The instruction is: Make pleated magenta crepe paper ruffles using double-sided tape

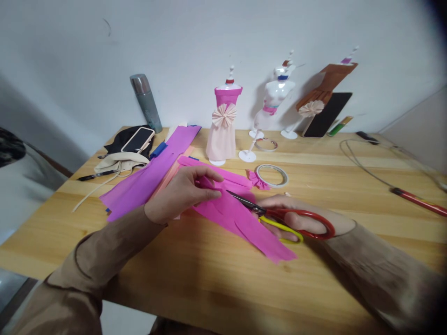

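In the centre of the frame we are pinching the pink paper with our left hand, its thumb and forefinger pointing right with the sheet clamped between them. Our left forearm is slanting up from the lower left, the brown sleeve ending at the wrist. Our right hand is closing around the scissors, right of centre; the thumb is passing through the red loop and other fingers are curling about the yellow one. The dark blades are pointing up and left over the pink paper, towards our left fingertips. The right forearm is reaching in from the lower right.

At the upper left, the bottle is bearing a pale marking too small for us to read.

We are working over a pale wooden table with visible grain and knots. Behind it a plain, light wall is filling the upper frame. Along the table's back edge, three dressed or bare dress stands are showing clearly: one in pink, one mostly white, one in brown. Purple paper is lying left of centre, beside a phone.
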A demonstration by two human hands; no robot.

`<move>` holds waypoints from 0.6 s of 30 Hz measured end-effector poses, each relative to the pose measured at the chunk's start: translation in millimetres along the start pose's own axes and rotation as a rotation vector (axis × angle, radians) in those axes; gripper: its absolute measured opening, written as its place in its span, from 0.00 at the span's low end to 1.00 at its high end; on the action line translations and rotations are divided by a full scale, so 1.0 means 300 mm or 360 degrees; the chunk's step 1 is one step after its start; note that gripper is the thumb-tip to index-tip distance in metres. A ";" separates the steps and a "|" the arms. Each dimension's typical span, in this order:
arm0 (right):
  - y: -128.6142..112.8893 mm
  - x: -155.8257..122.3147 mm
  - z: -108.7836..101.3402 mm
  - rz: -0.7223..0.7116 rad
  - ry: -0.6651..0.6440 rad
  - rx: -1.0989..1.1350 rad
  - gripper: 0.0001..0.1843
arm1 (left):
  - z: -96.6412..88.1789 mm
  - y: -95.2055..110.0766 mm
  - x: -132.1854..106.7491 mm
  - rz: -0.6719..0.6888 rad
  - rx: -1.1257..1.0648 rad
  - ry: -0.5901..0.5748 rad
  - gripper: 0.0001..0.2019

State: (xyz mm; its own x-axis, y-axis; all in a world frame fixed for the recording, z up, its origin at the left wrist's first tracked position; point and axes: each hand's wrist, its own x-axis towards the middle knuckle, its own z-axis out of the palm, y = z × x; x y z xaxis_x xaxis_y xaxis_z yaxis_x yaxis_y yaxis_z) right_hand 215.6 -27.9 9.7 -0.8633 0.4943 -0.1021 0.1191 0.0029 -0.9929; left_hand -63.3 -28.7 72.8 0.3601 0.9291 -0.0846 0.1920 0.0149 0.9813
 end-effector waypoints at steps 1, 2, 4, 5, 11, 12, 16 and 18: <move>-0.002 -0.002 0.001 -0.0015 0.0000 0.0014 0.29 | 0.001 -0.002 0.000 0.0002 0.0000 -0.0003 0.13; -0.003 -0.004 0.002 -0.0040 -0.0004 0.0038 0.28 | 0.001 -0.003 -0.001 0.0005 -0.0001 -0.0005 0.13; -0.003 -0.010 0.004 -0.0079 0.0001 0.0076 0.27 | 0.003 -0.006 0.000 0.0005 -0.0016 -0.0011 0.12; -0.003 -0.013 0.005 -0.0090 0.0008 0.0088 0.26 | 0.004 -0.007 0.000 0.0000 -0.0023 -0.0011 0.12; 0.003 -0.009 0.000 -0.0137 0.0023 0.0140 0.25 | 0.003 -0.007 0.003 -0.0008 -0.0037 -0.0009 0.13; 0.005 -0.005 -0.002 -0.0142 0.0017 0.0146 0.26 | 0.002 -0.007 0.003 -0.0003 -0.0041 -0.0010 0.13; 0.016 0.007 -0.010 -0.0137 0.0011 0.0162 0.23 | 0.002 -0.006 0.002 -0.0005 -0.0063 -0.0012 0.13; 0.021 0.009 -0.012 -0.0125 0.0019 0.0173 0.23 | 0.005 -0.002 0.000 -0.0013 -0.0061 -0.0012 0.13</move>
State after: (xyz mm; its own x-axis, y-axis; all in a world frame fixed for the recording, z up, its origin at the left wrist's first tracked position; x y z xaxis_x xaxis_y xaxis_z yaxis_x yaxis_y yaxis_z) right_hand 215.8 -23.6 3.5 -0.8618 0.5067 -0.0236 -0.0032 -0.0520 -0.9986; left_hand -62.2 -29.2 72.1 0.3655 0.9261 -0.0934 0.1596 0.0366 0.9865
